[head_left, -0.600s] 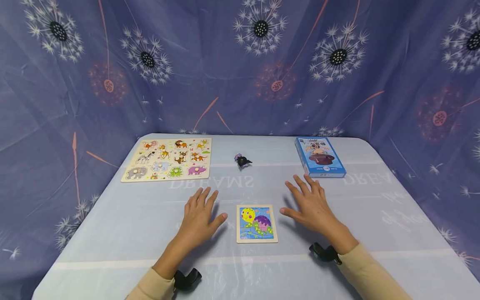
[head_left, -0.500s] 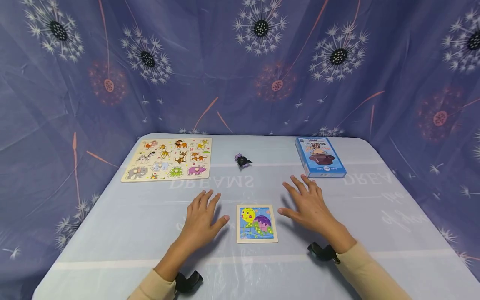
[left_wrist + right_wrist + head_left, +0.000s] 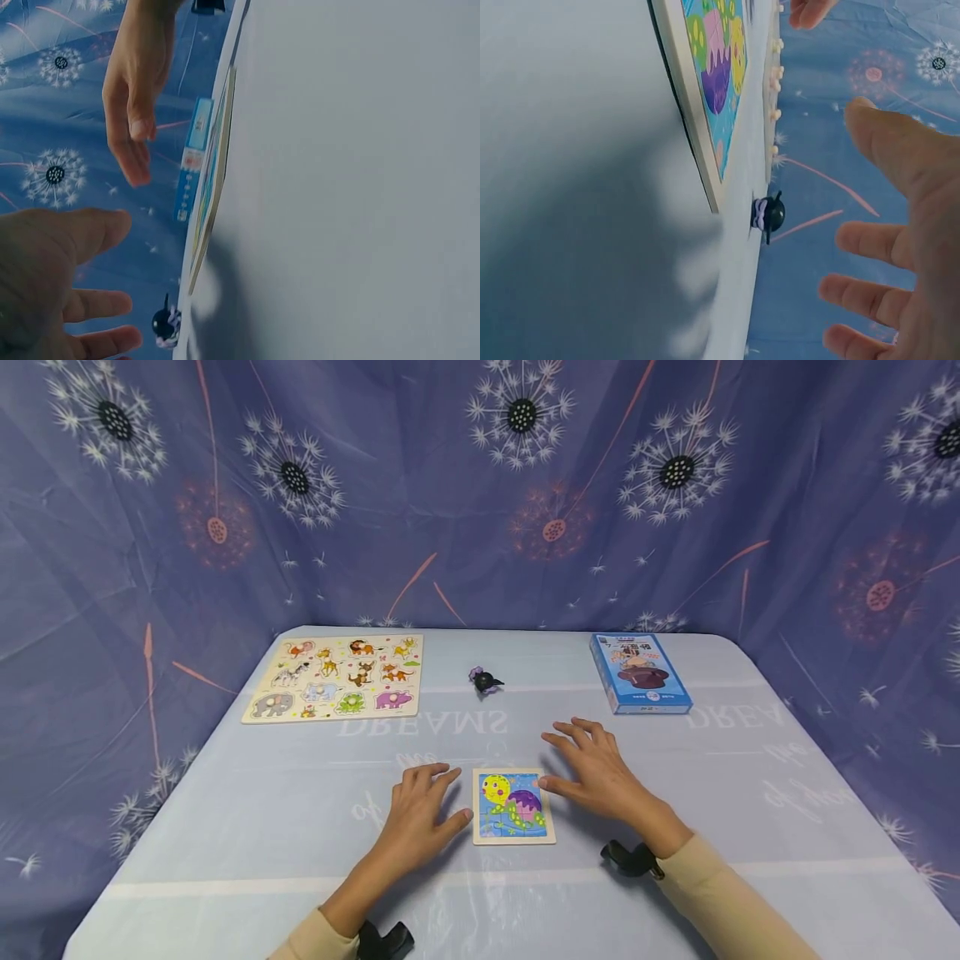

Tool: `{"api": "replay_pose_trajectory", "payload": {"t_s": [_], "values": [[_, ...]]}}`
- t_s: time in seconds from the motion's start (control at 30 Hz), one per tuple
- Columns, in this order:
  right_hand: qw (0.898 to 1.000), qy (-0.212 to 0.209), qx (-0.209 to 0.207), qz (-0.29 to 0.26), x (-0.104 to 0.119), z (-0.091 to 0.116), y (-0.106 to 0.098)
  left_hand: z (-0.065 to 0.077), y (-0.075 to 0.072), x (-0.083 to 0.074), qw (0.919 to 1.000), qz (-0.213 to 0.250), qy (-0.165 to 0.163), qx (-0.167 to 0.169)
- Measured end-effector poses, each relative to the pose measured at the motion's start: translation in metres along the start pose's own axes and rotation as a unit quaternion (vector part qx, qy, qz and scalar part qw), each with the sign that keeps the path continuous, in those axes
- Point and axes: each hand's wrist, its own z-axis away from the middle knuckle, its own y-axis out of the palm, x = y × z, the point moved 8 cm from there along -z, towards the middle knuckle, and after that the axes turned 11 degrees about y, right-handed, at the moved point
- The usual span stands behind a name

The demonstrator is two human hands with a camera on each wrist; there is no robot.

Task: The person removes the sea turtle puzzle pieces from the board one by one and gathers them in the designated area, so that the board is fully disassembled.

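Observation:
A small square jigsaw puzzle [image 3: 513, 807] with a yellow and purple turtle picture lies flat on the table, its pieces set in a pale wooden frame. To its left hovers my left hand [image 3: 422, 817], fingers spread and holding nothing, the thumb near the frame's left edge. My right hand [image 3: 600, 777] is above the table on the other side, also holding nothing, with its thumb by the upper right corner. Both wrist views show the hands raised over the tabletop, apart from the puzzle [image 3: 716, 82].
A wooden animal peg puzzle [image 3: 337, 681] lies at the back left. A small black and purple toy [image 3: 486, 681] sits at the back middle, and a blue box [image 3: 642, 673] at the back right. Behind the table [image 3: 225, 827] hangs a patterned curtain [image 3: 420, 485].
Both hands have moved inward toward the turtle puzzle, the left one rightward and the right one leftward. The puzzle and the other objects stay where they were.

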Motion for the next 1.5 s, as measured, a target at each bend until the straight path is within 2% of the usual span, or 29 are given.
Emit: {"api": "replay_pose_trajectory", "payload": {"t_s": [0.17,0.4,0.63,0.97,1.3,1.5], "values": [[1.000,-0.015,0.016,-0.021,0.010,-0.002,0.006,0.002,0.004,-0.004,0.9998,0.018,0.008,-0.008],[0.996,-0.016,0.068,-0.054,0.020,-0.007,0.018,0.004,0.013,-0.006,0.9983,0.057,-0.012,-0.003],[0.992,-0.056,0.094,-0.068,0.032,-0.013,0.029,0.007,0.021,-0.006,0.9964,0.080,-0.028,0.010],[0.982,-0.097,0.139,-0.083,0.043,-0.020,0.045,0.009,0.026,-0.008,0.9955,0.086,-0.034,0.019],[0.972,-0.137,0.178,-0.069,0.056,-0.028,0.053,0.007,0.028,-0.009,0.9967,0.074,-0.028,0.020],[0.965,-0.135,0.215,-0.067,0.063,-0.034,0.057,0.006,0.029,-0.010,0.9972,0.069,-0.016,0.022]]}}
